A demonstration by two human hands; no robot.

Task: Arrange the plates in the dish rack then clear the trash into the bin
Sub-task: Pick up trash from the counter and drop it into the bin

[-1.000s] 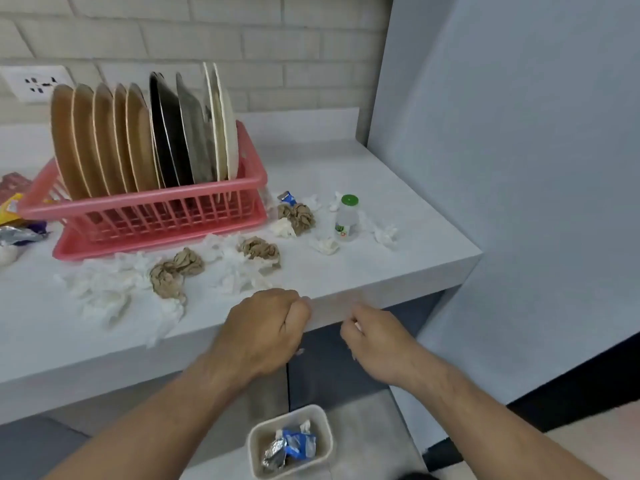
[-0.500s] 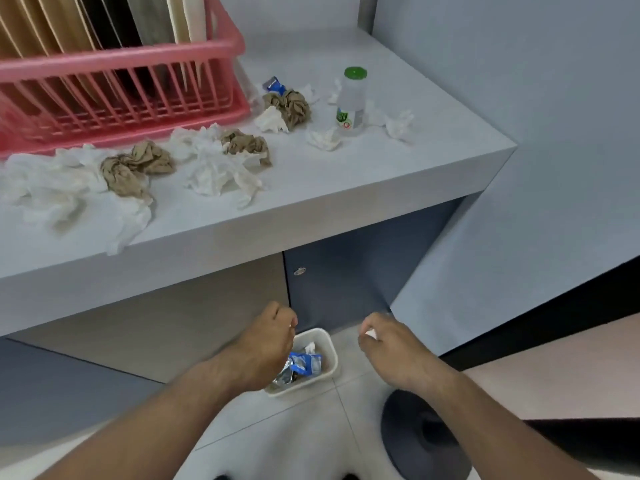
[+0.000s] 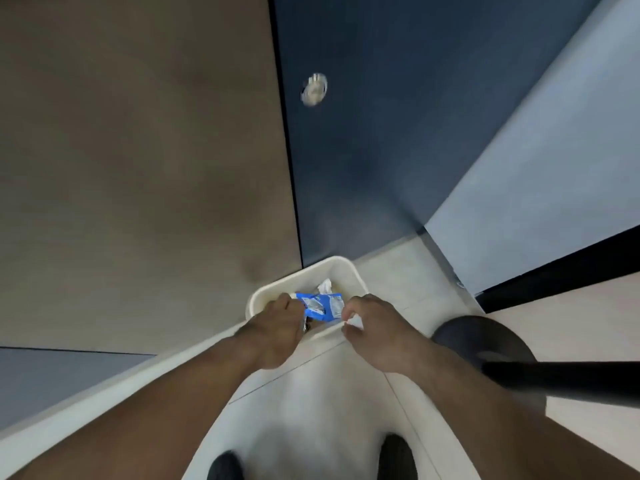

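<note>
Over bin (image 3: 341, 263): right hand (image 3: 377, 330) pinches tissue (image 3: 354, 322), near rim right under the pinch. Left hand (image 3: 277, 327) curled beside wrapper (image 3: 322, 306), can't tell if it's holding anything. Risk: dropped here, tissue drifts outside the bin.

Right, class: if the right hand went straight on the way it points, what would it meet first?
Probably the blue wrapper in the bin: the right hand, pinching a white scrap, points down at it, though depth is unclear.

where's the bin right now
In the head view the bin sits on the floor at lower centre, by the foot of the dark blue cabinet door, just below the left hand and the right hand, which pinches a white scrap.
</note>
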